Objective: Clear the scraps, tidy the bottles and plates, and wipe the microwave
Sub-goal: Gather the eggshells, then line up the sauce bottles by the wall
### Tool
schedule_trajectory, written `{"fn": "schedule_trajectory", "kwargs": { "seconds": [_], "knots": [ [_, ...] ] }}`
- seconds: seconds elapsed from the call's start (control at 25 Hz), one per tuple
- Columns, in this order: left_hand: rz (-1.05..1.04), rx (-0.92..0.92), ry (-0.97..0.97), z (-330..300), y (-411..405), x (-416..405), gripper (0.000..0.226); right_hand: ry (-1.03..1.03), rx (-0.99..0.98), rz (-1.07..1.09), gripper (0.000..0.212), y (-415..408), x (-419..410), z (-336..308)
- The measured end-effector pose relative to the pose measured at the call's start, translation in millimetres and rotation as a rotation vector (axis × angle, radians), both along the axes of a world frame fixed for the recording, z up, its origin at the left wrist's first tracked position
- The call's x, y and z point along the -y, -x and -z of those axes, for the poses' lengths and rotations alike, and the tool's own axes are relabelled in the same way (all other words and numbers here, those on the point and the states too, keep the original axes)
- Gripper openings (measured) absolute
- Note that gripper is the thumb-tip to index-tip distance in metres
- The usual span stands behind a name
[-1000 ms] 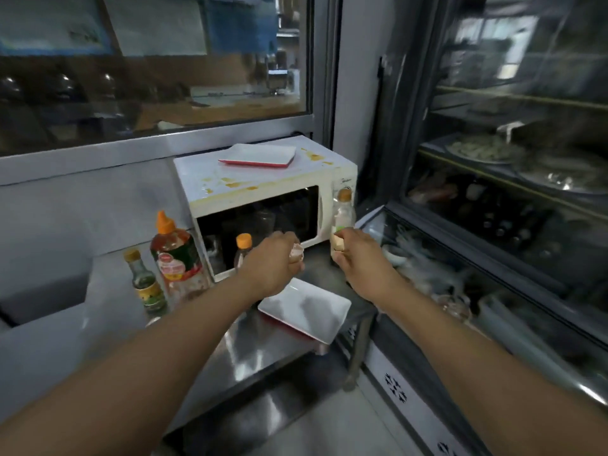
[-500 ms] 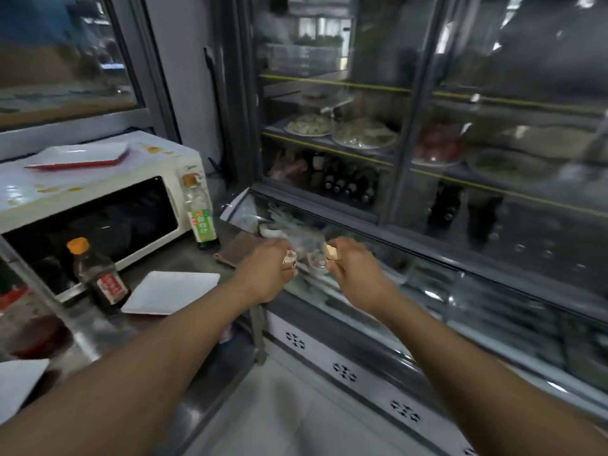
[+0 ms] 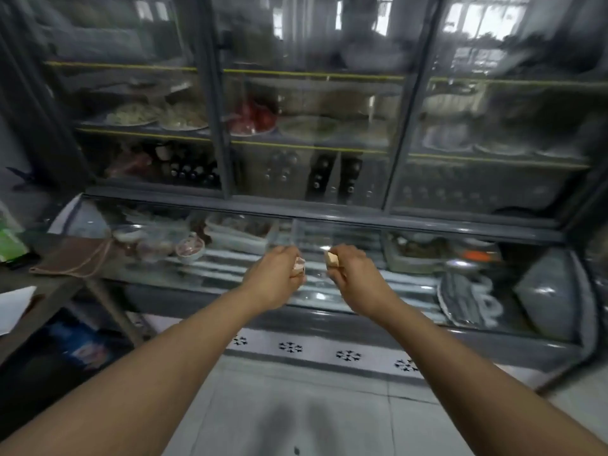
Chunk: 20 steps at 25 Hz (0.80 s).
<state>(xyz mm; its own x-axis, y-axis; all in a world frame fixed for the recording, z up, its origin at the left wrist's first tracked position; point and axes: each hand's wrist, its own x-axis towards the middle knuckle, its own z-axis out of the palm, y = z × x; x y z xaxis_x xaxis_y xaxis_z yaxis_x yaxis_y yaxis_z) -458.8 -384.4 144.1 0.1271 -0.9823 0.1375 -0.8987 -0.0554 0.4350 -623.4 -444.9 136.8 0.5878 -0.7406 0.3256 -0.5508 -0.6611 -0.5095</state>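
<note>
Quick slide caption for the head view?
Left hand and right hand each grip a scrap before the glass display case.

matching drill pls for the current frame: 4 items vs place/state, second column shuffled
Items:
1. left hand
2. right hand
3. brown cloth
4. red food

Place or state:
A. lying on the counter edge at far left
B. pinching a tan scrap
C. on a cabinet shelf behind the glass
D. gripping a pinkish scrap

Pairs: 1-D, 2-B, 3-A, 4-C
</note>
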Motion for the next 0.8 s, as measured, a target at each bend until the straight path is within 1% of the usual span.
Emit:
{"fn": "schedule_trajectory", "kwargs": {
  "seconds": [0.08,0.24,0.4,0.6,0.72,0.8],
  "knots": [
    [0.082,0.002,0.005,1.7,59.5,12.1,0.019,0.000,-0.007,0.100,0.025,64.5,-1.7,1.7],
    [0.259,-0.004,0.010,3.1,163.1,34.8,0.023,-0.023,-0.021,0.292,0.021,177.3,-6.3,1.8],
    [0.465,0.012,-0.015,1.1,270.5,65.2,0.022,-0.045,-0.013,0.502,0.019,286.0,-15.4,4.2],
    [0.691,0.012,-0.019,6.1,386.0,101.6,0.021,-0.049,-0.028,0.736,0.019,392.3,-18.4,5.4],
    [0.789,0.021,-0.041,9.7,452.4,130.1,0.025,-0.044,-0.044,0.867,0.018,453.2,-6.1,8.8],
    [0.847,0.010,-0.023,9.0,493.6,151.7,0.024,-0.058,-0.053,0.952,0.018,491.0,6.5,8.3]
  ]
}}
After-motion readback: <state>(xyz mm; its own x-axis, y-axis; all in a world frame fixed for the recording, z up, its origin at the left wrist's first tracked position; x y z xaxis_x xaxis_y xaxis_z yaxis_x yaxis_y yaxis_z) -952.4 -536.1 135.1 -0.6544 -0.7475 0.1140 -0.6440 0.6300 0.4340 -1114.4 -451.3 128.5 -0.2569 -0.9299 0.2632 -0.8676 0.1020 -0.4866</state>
